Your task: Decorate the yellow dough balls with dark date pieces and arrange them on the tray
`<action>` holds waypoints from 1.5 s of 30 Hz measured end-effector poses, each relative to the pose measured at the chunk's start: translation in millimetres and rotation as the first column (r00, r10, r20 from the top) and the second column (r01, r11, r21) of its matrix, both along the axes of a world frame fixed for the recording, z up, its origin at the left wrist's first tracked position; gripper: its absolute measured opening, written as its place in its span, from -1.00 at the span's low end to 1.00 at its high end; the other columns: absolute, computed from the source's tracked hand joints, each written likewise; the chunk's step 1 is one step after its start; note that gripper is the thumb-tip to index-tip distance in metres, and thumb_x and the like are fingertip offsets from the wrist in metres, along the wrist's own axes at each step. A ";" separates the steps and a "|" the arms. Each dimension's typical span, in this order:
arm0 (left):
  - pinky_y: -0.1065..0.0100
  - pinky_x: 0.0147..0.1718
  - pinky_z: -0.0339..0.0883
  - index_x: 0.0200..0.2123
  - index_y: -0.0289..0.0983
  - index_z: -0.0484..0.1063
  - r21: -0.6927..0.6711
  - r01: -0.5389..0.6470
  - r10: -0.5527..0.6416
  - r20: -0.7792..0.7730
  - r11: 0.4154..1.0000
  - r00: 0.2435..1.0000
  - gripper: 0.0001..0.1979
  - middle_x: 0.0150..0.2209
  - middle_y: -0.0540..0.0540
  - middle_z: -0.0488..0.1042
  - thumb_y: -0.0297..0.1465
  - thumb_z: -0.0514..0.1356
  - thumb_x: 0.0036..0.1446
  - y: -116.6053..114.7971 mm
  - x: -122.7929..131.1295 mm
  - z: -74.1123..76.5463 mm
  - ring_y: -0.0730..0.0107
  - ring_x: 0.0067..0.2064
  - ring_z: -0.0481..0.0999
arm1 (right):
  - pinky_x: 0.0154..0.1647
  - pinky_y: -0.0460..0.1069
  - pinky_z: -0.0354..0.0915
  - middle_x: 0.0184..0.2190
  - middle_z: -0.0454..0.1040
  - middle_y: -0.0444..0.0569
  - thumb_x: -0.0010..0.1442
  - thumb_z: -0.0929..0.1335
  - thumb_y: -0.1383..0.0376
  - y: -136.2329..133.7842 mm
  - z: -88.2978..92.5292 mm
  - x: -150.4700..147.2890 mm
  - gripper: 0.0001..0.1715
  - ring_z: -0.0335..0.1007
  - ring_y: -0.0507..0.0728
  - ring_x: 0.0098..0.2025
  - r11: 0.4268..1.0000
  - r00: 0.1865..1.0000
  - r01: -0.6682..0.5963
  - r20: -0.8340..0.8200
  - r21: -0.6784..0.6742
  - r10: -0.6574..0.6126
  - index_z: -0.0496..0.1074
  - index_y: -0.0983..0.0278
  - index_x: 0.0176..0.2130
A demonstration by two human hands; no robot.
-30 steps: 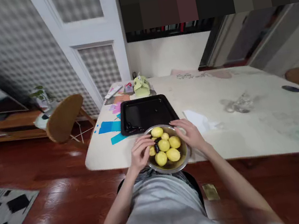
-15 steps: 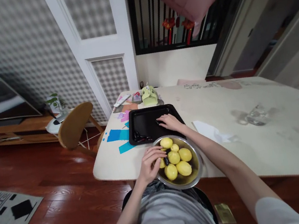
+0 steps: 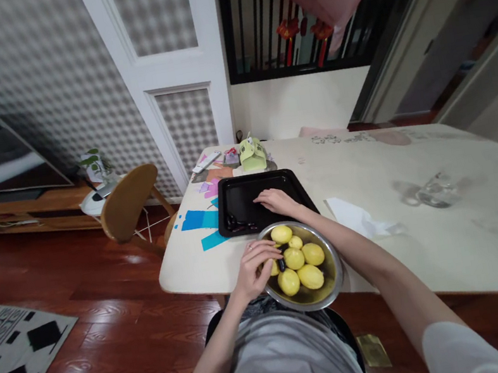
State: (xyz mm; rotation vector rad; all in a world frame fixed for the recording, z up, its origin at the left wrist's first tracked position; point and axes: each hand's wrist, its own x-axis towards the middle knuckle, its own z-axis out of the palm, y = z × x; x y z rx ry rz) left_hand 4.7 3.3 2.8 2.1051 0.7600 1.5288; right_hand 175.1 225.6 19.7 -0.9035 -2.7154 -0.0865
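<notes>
A metal bowl [image 3: 332, 274] holding several yellow lemons [image 3: 310, 275] sits at the near edge of the pale table [image 3: 430, 231], against my body. My left hand [image 3: 256, 269] curls over the bowl's left rim, fingers closed near a small dark object [image 3: 282, 265] among the lemons. Beyond the bowl lies a black baking tray [image 3: 236, 198] with a few small dark pieces [image 3: 239, 223] at its near left corner. My right hand [image 3: 273, 200] reaches into the tray, fingers lying low on its floor; what they hold, if anything, is too small to make out.
Blue and pink paper pieces [image 3: 197, 221] lie left of the tray. A pale green box [image 3: 253, 155] stands behind it. White paper [image 3: 355, 216] and clear glass items [image 3: 428, 190] lie to the right. A wooden chair [image 3: 129, 201] stands at the table's left end.
My right hand left the bowl's far rim and reached forward into the black tray. My left hand stayed at the bowl's left side. The view tilted up slightly.
</notes>
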 end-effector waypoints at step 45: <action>-0.01 0.22 0.34 0.08 -0.22 0.52 -0.086 -0.663 0.663 -0.035 0.743 0.748 -0.72 0.07 -0.25 0.58 -0.28 0.11 0.45 35.6 -38.7 -11.9 0.06 0.17 0.51 | 0.19 0.30 0.45 0.14 0.62 0.05 0.42 0.25 0.34 -231.1 -31.0 102.9 -0.50 0.54 0.31 0.21 0.980 0.673 0.176 -0.738 0.094 -0.050 0.50 0.11 0.25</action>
